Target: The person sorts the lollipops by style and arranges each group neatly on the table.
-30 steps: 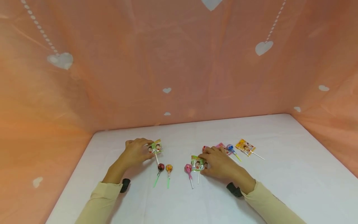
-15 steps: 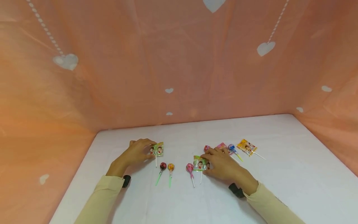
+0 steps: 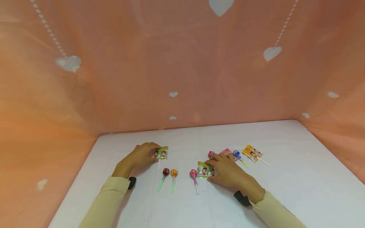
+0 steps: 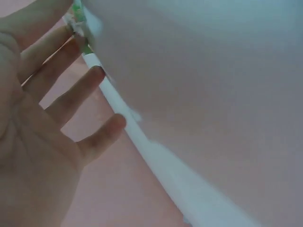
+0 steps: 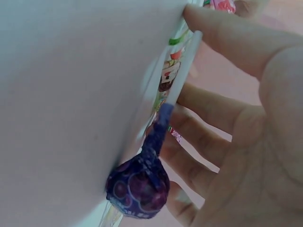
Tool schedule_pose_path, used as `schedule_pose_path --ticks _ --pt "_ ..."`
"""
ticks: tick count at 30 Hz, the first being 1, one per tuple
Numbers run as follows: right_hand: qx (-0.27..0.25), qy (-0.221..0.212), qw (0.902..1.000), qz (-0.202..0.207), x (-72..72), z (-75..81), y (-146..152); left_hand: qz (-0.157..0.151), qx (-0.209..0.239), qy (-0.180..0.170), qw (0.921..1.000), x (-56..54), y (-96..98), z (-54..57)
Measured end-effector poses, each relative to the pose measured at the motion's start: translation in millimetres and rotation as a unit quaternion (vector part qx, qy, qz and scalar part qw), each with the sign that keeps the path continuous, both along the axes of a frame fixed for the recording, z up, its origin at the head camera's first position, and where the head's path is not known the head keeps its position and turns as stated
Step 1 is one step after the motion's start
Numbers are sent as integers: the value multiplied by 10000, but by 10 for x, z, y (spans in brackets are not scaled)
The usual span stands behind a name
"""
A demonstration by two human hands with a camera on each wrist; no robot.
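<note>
In the head view, my left hand (image 3: 142, 155) pinches the left edge of a flat green-wrapped lollipop (image 3: 163, 153), whose white stick points toward me. In the left wrist view its other fingers are spread. My right hand (image 3: 228, 170) holds the right edge of a second green-wrapped lollipop (image 3: 203, 170) between thumb and fingers, close over the table. A round pink lollipop (image 3: 193, 174) lies just left of that packet. The right wrist view shows a purple-wrapped round lollipop (image 5: 139, 187) beside the right palm; the hand hides it in the head view.
A dark red lollipop (image 3: 166, 172) and an orange one (image 3: 174, 173) lie between the hands. Beyond the right hand lie a red-pink lollipop (image 3: 211, 154), a pink packet (image 3: 227, 152), a blue lollipop (image 3: 236, 153) and a yellow-wrapped one (image 3: 252, 154). Orange cloth (image 3: 182, 69) walls the white table (image 3: 176, 209).
The left hand's lollipop has turned: its stick, slanting toward the dark red lollipop before, now points straight toward me. The right hand keeps its place on its packet. The view has shifted slightly.
</note>
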State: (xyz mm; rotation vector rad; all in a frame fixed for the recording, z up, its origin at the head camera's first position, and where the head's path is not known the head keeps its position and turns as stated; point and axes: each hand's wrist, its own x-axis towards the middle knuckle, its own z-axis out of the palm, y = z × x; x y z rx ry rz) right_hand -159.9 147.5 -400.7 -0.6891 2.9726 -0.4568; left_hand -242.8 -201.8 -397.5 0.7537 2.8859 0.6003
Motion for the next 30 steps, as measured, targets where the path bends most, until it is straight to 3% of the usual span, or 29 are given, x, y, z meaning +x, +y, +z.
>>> schedule_pose_path --ticks 12,21,30 --pt "87 19 10000 5 -24 63 85 -57 377 -568 9977 86 50 119" --pt "62 9 9999 104 -33 90 12 632 -59 -292 9976 168 99 141" --pt "102 -38 9998 153 6 120 -17 657 0 -117 9978 237 62 93"
